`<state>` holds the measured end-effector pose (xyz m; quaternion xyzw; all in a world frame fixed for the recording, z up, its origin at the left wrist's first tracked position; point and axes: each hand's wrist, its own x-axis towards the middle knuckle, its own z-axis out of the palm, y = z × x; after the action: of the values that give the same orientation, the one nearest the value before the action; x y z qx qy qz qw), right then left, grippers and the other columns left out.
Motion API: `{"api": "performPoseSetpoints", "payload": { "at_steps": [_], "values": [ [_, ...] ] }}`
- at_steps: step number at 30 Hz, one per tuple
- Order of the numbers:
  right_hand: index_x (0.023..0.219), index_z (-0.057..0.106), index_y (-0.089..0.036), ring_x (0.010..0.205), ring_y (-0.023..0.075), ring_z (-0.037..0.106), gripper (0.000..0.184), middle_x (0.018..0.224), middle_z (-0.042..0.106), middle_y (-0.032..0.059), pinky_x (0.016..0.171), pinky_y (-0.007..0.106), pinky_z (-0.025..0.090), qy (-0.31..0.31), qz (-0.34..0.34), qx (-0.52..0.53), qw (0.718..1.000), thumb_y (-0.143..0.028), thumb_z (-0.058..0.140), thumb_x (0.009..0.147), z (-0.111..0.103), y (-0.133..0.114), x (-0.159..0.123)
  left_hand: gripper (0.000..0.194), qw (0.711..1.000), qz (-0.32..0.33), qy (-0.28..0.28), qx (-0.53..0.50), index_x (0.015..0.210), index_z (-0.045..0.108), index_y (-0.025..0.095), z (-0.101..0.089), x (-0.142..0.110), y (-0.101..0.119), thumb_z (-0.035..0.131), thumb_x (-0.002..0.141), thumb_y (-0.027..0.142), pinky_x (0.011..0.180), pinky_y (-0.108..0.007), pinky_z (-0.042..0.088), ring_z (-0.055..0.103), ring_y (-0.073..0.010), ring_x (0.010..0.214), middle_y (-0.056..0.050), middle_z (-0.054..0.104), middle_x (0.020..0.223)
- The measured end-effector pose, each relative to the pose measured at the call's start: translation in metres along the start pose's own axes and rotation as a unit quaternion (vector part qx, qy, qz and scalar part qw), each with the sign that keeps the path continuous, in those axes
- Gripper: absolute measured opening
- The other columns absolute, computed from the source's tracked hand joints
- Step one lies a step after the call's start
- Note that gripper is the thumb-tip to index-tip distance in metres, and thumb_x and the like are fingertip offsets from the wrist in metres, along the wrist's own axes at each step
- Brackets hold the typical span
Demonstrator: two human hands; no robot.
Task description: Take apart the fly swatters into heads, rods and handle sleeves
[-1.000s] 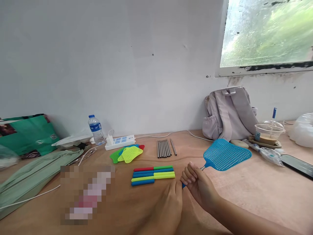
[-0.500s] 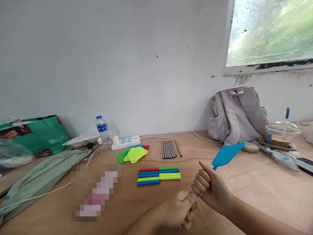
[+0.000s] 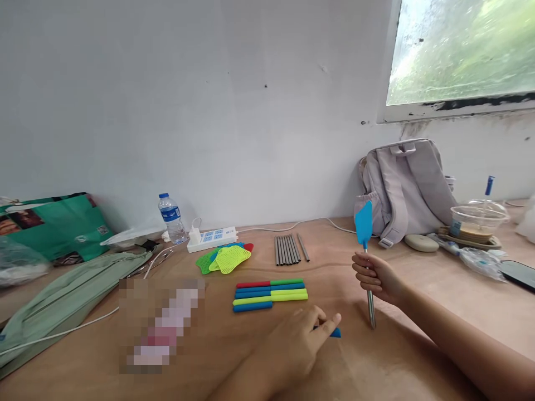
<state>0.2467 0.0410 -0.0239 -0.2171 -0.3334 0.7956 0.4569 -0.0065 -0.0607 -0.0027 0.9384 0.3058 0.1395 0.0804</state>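
Brown counter (image 3: 468, 295) before you: your left hand (image 3: 298, 345) has its grip closed round a blue handle (image 3: 336, 333); your right hand (image 3: 378, 278) clasps the blue swatter (image 3: 364, 224) near-upright by its metal rod (image 3: 371, 312). Beyond lie coloured handles (image 3: 289, 292), then loose tubes (image 3: 287, 250).

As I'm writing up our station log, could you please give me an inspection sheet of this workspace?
Surface: brown table, lightly creased.
Job's things: loose swatter heads overlapping; metal rods side by side; coloured handle sleeves in rows.
Clutter: water bottle, green bag, backpack, lidded drink cup, smartphone.
Hands: right hand grips a metal shaft below a blue swatter head, the shaft's lower end bare; left hand holds a blue sleeve.
Cables: one white cable behind the rods, by the white power strip; another crosses pale green fabric.
Surroundings: pale wall; window with dark patches along its lower edge.
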Motion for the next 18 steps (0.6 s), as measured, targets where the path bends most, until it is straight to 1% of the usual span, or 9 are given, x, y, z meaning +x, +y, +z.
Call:
{"api": "performPoseSetpoints", "payload": {
  "at_steps": [3,5,7,11,15,18],
  "values": [
    [0.053,0.028,-0.019,0.031,0.0029,0.010,0.038,0.041,0.023,-0.0097,0.024,0.011,0.016,0.006,0.012,-0.027,1.000,-0.031,0.051,0.081,0.000,0.009,0.003,0.035,0.989,0.021,0.022,0.145,0.124,0.043,0.021,0.019,0.008,-0.005,0.031,0.091,0.015,0.079,-0.031,0.042,0.050,-0.0170,0.086,-0.005,0.055,0.094],
    [0.053,0.027,-0.019,0.030,0.0028,0.011,0.039,0.041,0.023,-0.0097,0.024,0.011,0.017,0.012,0.021,-0.033,0.999,-0.032,0.051,0.081,0.000,0.011,0.004,0.031,0.978,0.031,0.043,0.204,0.118,0.048,0.022,0.028,0.013,-0.009,0.035,0.091,0.017,0.079,-0.033,0.042,0.051,-0.0174,0.084,-0.004,0.055,0.087],
    [0.052,0.027,-0.020,0.030,0.0027,0.012,0.039,0.041,0.023,-0.0098,0.024,0.011,0.017,0.022,0.025,-0.031,0.999,-0.031,0.052,0.080,-0.002,0.011,0.004,0.029,0.965,0.023,0.062,0.254,0.116,0.050,0.023,0.031,0.016,-0.011,0.038,0.090,0.018,0.077,-0.031,0.042,0.051,-0.0163,0.081,-0.002,0.055,0.083],
    [0.052,0.025,-0.020,0.030,0.0027,0.010,0.040,0.040,0.020,-0.0102,0.024,0.011,0.017,0.040,0.030,-0.017,0.999,-0.029,0.052,0.079,-0.006,0.012,0.006,0.029,0.960,-0.018,0.059,0.273,0.115,0.051,0.027,0.029,0.019,-0.013,0.040,0.090,0.019,0.077,-0.031,0.040,0.051,-0.0161,0.082,-0.001,0.056,0.084],
    [0.051,0.021,-0.021,0.030,0.0029,0.010,0.041,0.040,0.018,-0.0102,0.024,0.011,0.018,0.038,0.037,-0.018,0.998,-0.030,0.051,0.078,-0.008,0.014,0.006,0.025,0.959,-0.060,0.053,0.272,0.107,0.057,0.026,0.026,0.020,-0.016,0.041,0.089,0.018,0.074,-0.032,0.039,0.050,-0.0176,0.084,-0.002,0.057,0.086],
    [0.051,0.019,-0.021,0.031,0.0027,0.007,0.042,0.040,0.016,-0.0105,0.023,0.011,0.017,0.047,0.055,-0.003,0.997,-0.030,0.050,0.078,-0.006,0.014,0.006,0.024,0.958,-0.081,0.054,0.270,0.105,0.058,0.025,0.028,0.020,-0.019,0.042,0.089,0.019,0.073,-0.032,0.039,0.050,-0.0181,0.084,-0.003,0.057,0.089]
  ]
}}
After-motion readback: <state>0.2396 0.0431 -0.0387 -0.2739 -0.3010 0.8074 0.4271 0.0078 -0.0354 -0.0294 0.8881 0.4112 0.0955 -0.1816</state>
